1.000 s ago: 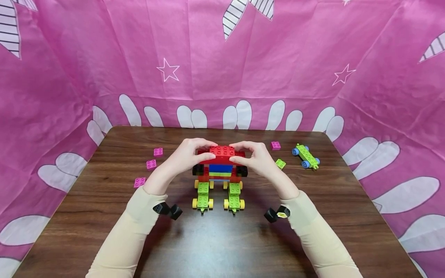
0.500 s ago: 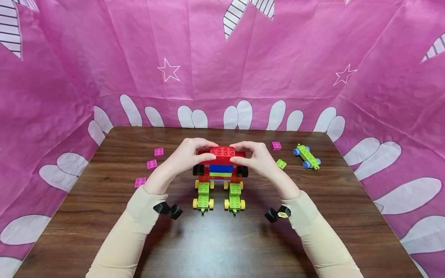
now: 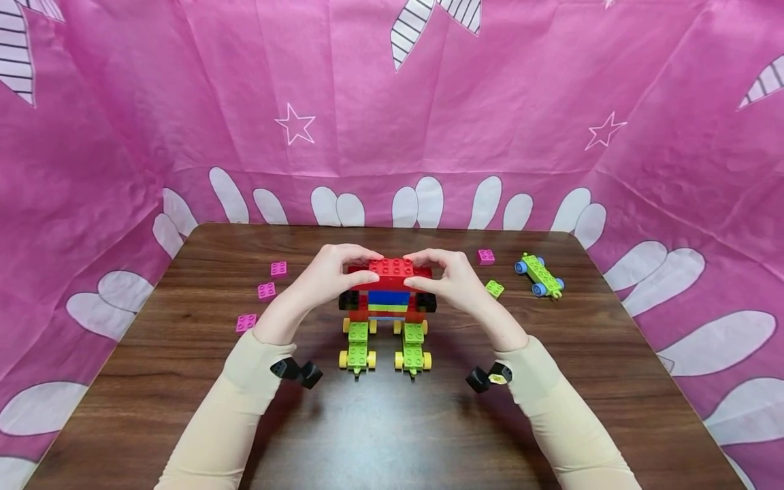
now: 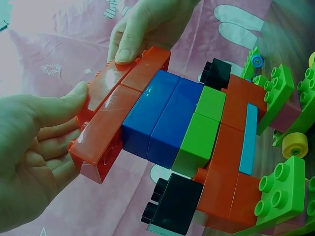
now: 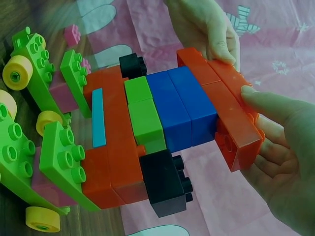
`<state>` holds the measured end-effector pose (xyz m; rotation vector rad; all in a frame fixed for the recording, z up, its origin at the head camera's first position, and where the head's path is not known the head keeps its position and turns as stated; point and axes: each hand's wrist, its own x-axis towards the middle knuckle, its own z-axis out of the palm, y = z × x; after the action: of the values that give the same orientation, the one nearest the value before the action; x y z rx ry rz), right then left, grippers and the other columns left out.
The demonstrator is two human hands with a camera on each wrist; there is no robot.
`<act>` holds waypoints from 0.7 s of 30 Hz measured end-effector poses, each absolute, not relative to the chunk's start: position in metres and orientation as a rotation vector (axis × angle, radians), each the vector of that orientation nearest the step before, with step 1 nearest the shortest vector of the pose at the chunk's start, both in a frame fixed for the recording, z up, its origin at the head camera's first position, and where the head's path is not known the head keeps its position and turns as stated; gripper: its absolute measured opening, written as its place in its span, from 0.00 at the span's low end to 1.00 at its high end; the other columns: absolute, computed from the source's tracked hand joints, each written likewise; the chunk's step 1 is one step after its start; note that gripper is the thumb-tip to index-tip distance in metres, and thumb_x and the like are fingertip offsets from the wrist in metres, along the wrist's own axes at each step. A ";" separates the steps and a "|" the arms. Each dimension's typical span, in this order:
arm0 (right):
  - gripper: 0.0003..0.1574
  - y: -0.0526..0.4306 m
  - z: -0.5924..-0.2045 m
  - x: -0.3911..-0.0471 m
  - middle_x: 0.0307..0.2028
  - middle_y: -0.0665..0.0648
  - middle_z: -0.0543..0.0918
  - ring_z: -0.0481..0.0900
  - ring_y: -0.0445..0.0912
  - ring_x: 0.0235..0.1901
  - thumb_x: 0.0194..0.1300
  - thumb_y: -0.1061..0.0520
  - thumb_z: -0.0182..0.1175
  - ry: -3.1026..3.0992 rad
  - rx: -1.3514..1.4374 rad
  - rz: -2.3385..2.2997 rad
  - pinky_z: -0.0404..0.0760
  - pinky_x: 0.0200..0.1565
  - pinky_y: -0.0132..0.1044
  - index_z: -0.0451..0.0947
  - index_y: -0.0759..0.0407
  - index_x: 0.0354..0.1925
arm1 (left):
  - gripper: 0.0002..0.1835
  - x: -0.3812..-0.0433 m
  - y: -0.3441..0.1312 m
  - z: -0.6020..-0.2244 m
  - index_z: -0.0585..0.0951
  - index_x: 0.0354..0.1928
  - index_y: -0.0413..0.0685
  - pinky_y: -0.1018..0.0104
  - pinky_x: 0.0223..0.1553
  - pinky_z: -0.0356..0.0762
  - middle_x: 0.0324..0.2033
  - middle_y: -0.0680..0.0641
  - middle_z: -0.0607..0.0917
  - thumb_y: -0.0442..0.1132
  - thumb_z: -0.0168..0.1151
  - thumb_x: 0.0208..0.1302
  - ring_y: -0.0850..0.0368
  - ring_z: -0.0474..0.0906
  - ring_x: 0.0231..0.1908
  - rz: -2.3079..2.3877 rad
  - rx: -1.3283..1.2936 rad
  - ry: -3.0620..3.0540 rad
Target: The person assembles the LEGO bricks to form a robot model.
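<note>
A tower of building bricks [image 3: 388, 298] stands upright at the middle of the table. From the top down it has red, blue and green bricks, then a wide red layer with black bricks [image 4: 178, 204] on both sides. Underneath are two lime wheeled bases [image 3: 358, 354] with yellow wheels. My left hand [image 3: 333, 272] pinches the left end of the uppermost red brick [image 4: 106, 91], thumb at the front and fingers behind. At its right end my right hand [image 3: 452, 272] grips the same brick in mirror fashion. The brick rests on another red layer.
To the left lie several loose pink bricks [image 3: 266, 290]. On the right are a pink brick [image 3: 486, 256], a lime brick [image 3: 494, 288] and a lime wheeled base [image 3: 542, 275] with blue wheels. A pink patterned cloth [image 3: 355, 136] surrounds the wooden table [image 3: 171, 408].
</note>
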<state>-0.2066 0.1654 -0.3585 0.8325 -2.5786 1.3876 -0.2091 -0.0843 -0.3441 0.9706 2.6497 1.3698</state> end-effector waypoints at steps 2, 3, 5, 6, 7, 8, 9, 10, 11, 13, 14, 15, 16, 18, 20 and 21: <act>0.22 0.165 -0.359 -0.206 0.43 0.58 0.86 0.80 0.48 0.42 0.56 0.56 0.71 -2.575 0.835 1.384 0.81 0.44 0.45 0.82 0.61 0.49 | 0.19 -0.208 -0.084 -0.344 0.82 0.53 0.42 0.55 0.50 0.79 0.49 0.44 0.85 0.41 0.68 0.60 0.52 0.80 0.49 1.377 0.964 2.649; 0.22 0.165 -0.359 -0.206 0.43 0.58 0.86 0.80 0.48 0.42 0.56 0.57 0.71 -2.574 0.836 1.380 0.81 0.45 0.46 0.82 0.61 0.49 | 0.19 -0.208 -0.084 -0.344 0.82 0.53 0.42 0.55 0.50 0.79 0.49 0.44 0.85 0.41 0.68 0.60 0.52 0.80 0.49 1.381 0.959 2.646; 0.22 0.165 -0.359 -0.206 0.42 0.58 0.86 0.80 0.48 0.41 0.55 0.57 0.71 -2.571 0.833 1.376 0.81 0.45 0.46 0.82 0.61 0.49 | 0.19 -0.207 -0.084 -0.344 0.82 0.53 0.43 0.55 0.51 0.79 0.49 0.44 0.85 0.41 0.68 0.60 0.52 0.80 0.50 1.385 0.950 2.644; 0.22 0.165 -0.359 -0.206 0.42 0.58 0.86 0.80 0.48 0.41 0.55 0.57 0.71 -2.572 0.830 1.375 0.82 0.45 0.45 0.82 0.61 0.48 | 0.19 -0.207 -0.084 -0.344 0.82 0.53 0.43 0.55 0.51 0.79 0.49 0.44 0.85 0.41 0.68 0.60 0.52 0.80 0.49 1.389 0.945 2.641; 0.21 0.165 -0.358 -0.205 0.42 0.57 0.86 0.80 0.48 0.41 0.55 0.57 0.71 -2.572 0.827 1.374 0.82 0.45 0.45 0.82 0.61 0.48 | 0.19 -0.207 -0.083 -0.344 0.82 0.53 0.43 0.55 0.51 0.79 0.49 0.44 0.85 0.41 0.68 0.60 0.52 0.80 0.50 1.391 0.937 2.639; 0.21 0.165 -0.358 -0.205 0.42 0.57 0.86 0.80 0.47 0.41 0.55 0.57 0.72 -2.574 0.826 1.375 0.81 0.45 0.44 0.82 0.61 0.48 | 0.19 -0.206 -0.083 -0.344 0.82 0.53 0.43 0.56 0.51 0.79 0.49 0.44 0.85 0.41 0.68 0.60 0.52 0.80 0.50 1.393 0.933 2.637; 0.21 0.165 -0.358 -0.205 0.42 0.57 0.86 0.80 0.47 0.41 0.55 0.57 0.72 -2.576 0.823 1.377 0.81 0.45 0.43 0.82 0.61 0.48 | 0.19 -0.206 -0.083 -0.344 0.82 0.53 0.43 0.56 0.51 0.79 0.49 0.44 0.85 0.41 0.68 0.60 0.52 0.80 0.50 1.393 0.930 2.639; 0.21 0.164 -0.357 -0.204 0.42 0.57 0.86 0.80 0.48 0.41 0.55 0.57 0.72 -2.577 0.823 1.379 0.81 0.45 0.43 0.82 0.61 0.48 | 0.19 -0.206 -0.083 -0.345 0.82 0.53 0.43 0.56 0.50 0.79 0.49 0.44 0.85 0.41 0.68 0.60 0.52 0.80 0.49 1.393 0.928 2.642; 0.21 0.164 -0.357 -0.204 0.42 0.58 0.86 0.80 0.48 0.41 0.54 0.57 0.72 -2.577 0.824 1.384 0.81 0.46 0.43 0.82 0.61 0.48 | 0.19 -0.205 -0.084 -0.345 0.82 0.53 0.43 0.56 0.50 0.80 0.49 0.44 0.85 0.40 0.68 0.60 0.51 0.80 0.49 1.393 0.928 2.644; 0.22 0.164 -0.356 -0.204 0.42 0.58 0.86 0.80 0.48 0.42 0.54 0.58 0.72 -2.576 0.828 1.392 0.81 0.46 0.43 0.82 0.61 0.48 | 0.19 -0.205 -0.084 -0.345 0.82 0.53 0.43 0.56 0.49 0.80 0.49 0.44 0.85 0.40 0.68 0.60 0.51 0.80 0.49 1.397 0.929 2.649; 0.22 0.164 -0.356 -0.204 0.42 0.58 0.86 0.80 0.48 0.42 0.54 0.58 0.72 -2.575 0.830 1.395 0.81 0.46 0.43 0.82 0.61 0.48 | 0.19 -0.205 -0.084 -0.346 0.82 0.53 0.43 0.56 0.49 0.80 0.49 0.43 0.85 0.40 0.68 0.60 0.51 0.80 0.49 1.400 0.931 2.650; 0.22 0.163 -0.355 -0.204 0.42 0.58 0.86 0.80 0.48 0.41 0.54 0.58 0.72 -2.575 0.832 1.393 0.81 0.45 0.43 0.82 0.62 0.48 | 0.19 -0.205 -0.084 -0.346 0.82 0.53 0.43 0.56 0.48 0.80 0.49 0.43 0.85 0.40 0.68 0.60 0.51 0.80 0.48 1.401 0.931 2.653; 0.22 0.163 -0.355 -0.204 0.42 0.58 0.86 0.80 0.48 0.41 0.54 0.58 0.72 -2.576 0.833 1.391 0.81 0.45 0.43 0.82 0.61 0.48 | 0.19 -0.205 -0.085 -0.346 0.82 0.53 0.43 0.56 0.48 0.80 0.49 0.44 0.85 0.40 0.68 0.60 0.52 0.80 0.48 1.404 0.931 2.653; 0.22 0.163 -0.354 -0.204 0.42 0.58 0.86 0.81 0.48 0.41 0.54 0.58 0.72 -2.580 0.830 1.390 0.81 0.46 0.43 0.82 0.61 0.48 | 0.19 -0.205 -0.084 -0.346 0.82 0.53 0.43 0.57 0.48 0.81 0.49 0.44 0.85 0.40 0.68 0.60 0.52 0.80 0.48 1.406 0.928 2.653; 0.21 0.163 -0.354 -0.204 0.41 0.58 0.86 0.81 0.48 0.42 0.54 0.58 0.72 -2.584 0.828 1.389 0.81 0.46 0.44 0.82 0.61 0.47 | 0.19 -0.205 -0.085 -0.346 0.83 0.53 0.43 0.57 0.48 0.81 0.48 0.44 0.85 0.40 0.68 0.59 0.52 0.81 0.47 1.408 0.928 2.653; 0.21 0.163 -0.353 -0.204 0.42 0.58 0.86 0.81 0.48 0.42 0.54 0.58 0.72 -2.586 0.828 1.388 0.81 0.46 0.44 0.82 0.61 0.47 | 0.19 -0.205 -0.085 -0.346 0.83 0.52 0.43 0.57 0.48 0.81 0.48 0.44 0.86 0.40 0.69 0.59 0.53 0.81 0.47 1.406 0.930 2.656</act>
<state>-0.2037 0.1632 -0.3535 0.8283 -2.5856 1.3880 -0.2053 -0.0846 -0.3457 0.9304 2.6555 1.4063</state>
